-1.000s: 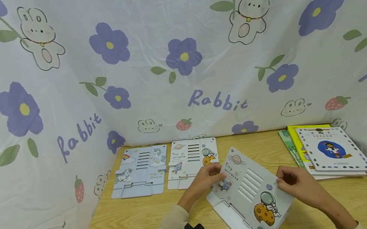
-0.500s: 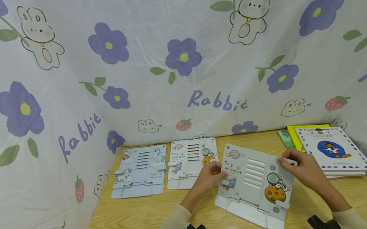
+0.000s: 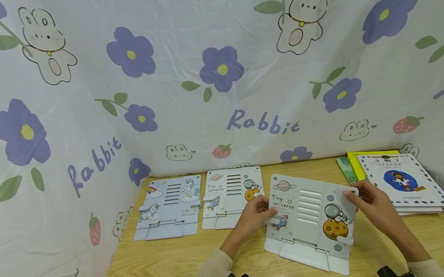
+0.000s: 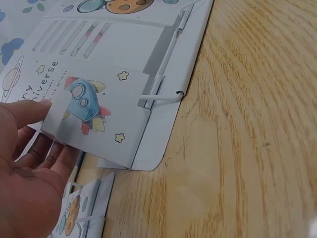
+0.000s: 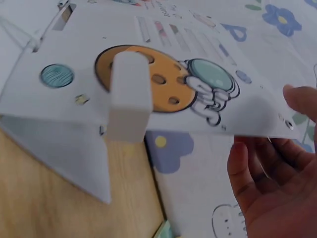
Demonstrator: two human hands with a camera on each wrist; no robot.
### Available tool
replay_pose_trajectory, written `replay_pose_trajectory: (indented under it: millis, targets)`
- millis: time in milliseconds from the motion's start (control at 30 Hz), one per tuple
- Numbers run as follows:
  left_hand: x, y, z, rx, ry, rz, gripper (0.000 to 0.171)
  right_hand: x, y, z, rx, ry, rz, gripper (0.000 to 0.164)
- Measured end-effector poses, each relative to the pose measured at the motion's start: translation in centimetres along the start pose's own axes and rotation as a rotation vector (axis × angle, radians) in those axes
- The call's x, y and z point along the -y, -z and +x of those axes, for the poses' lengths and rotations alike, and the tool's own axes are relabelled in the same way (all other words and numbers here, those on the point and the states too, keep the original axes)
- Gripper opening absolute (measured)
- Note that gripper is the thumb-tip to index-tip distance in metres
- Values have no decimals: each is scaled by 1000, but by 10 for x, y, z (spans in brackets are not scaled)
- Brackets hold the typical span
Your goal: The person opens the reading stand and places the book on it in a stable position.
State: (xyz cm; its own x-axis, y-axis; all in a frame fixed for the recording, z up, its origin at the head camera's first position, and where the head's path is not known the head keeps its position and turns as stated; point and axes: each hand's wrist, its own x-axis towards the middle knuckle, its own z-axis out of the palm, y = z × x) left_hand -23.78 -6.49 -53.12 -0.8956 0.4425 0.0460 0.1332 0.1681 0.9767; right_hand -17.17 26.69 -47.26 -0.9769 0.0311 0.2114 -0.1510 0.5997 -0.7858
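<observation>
A white book stand (image 3: 312, 206) printed "Tiny universe" is held tilted over the front right of the table, its slotted panel raised from the base plate behind. My left hand (image 3: 253, 217) grips its left edge, thumb in front beside the white page clip (image 4: 57, 116) and fingers behind. At its upper right corner my right hand (image 3: 373, 201) pinches the panel, thumb on the printed face and fingers behind. In the right wrist view, another white page clip (image 5: 130, 96) sticks out over the orange moon print. The wire bracket (image 3: 304, 250) runs along the stand's lower front.
Flat at the back left lie a unicorn book stand (image 3: 170, 213) and a second "Tiny universe" book stand (image 3: 220, 193). Several books (image 3: 408, 181) are stacked at the back right. A rabbit-print curtain (image 3: 184, 92) rises behind the wooden table (image 3: 159, 273).
The book stand has turned counterclockwise and its base now sits closer to level. My right hand has moved up and right with its corner; my left hand has hardly moved.
</observation>
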Motion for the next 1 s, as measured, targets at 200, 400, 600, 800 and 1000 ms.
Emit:
replay_pose_trajectory:
  millis: [200,400,600,800,1000]
  targets:
    - [-2,6,-6,-20,26,28,20,-17,6,-20,159,-10,126,35]
    - [2,13,-11,-13,38,-4,20,-32,2,-33,277,-70,217,36]
    - [3,10,-12,-3,42,-63,21,-38,-7,-35,259,-121,195,31]
    - [2,4,-9,-70,62,-36,16,-39,-9,-32,222,-99,169,28]
    - [2,0,-5,-112,46,5,13,-40,-12,-22,134,-43,91,20]
